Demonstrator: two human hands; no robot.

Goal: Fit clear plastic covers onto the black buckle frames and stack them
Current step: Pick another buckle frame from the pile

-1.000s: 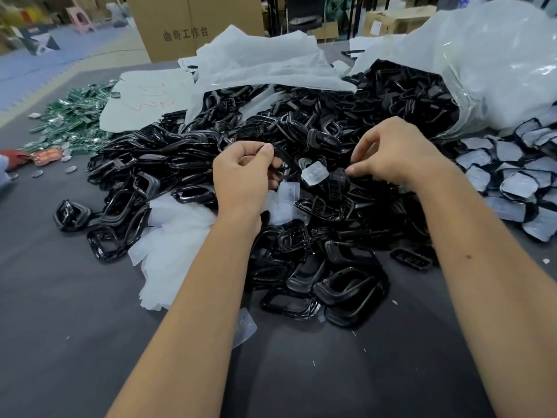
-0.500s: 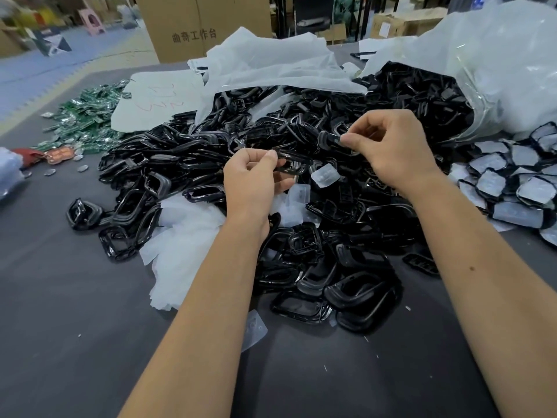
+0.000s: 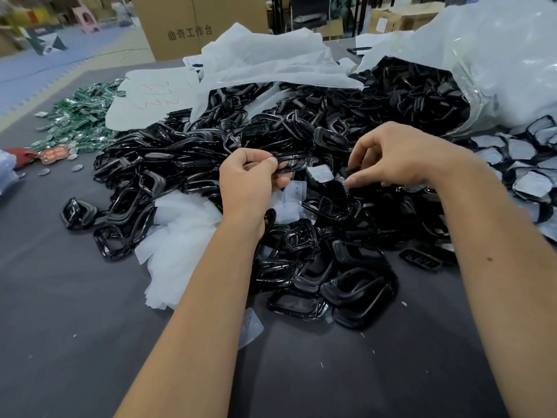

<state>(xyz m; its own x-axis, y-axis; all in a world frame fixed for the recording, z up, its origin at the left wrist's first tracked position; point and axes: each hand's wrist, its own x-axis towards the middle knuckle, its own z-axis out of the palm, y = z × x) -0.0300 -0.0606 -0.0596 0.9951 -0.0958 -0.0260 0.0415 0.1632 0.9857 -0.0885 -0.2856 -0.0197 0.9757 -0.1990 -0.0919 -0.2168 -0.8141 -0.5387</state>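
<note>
Buckle frame [image 3: 291, 162], black and glossy, sits pinched between the thumb and curled fingers of my left hand [image 3: 250, 179], just left of the frame's centre. I hold it raised above the heap so its open face is free to take a cover.

My right hand [image 3: 391, 158], right of centre, has thumb and forefinger closed on something small and pale at its fingertips; it may be a clear cover, but it is too small to tell. A clear cover [image 3: 321, 173] lies between my two hands on top of the heap, and more lie just below my left hand.

A big heap of loose black frames [image 3: 301, 251] fills the middle of the picture, spilling from an open plastic bag [image 3: 497, 70] at upper right onto a dark grey table [image 3: 75, 342]. Finished frames with covers fitted [image 3: 530, 182] lie at the right edge, near my right arm, probably so I can stack them without reaching far. White wrapping sheets [image 3: 180, 236] poke out at lower left of the heap. Green parts [image 3: 81, 119] lie at upper left, a cardboard box [image 3: 193, 25] behind.
</note>
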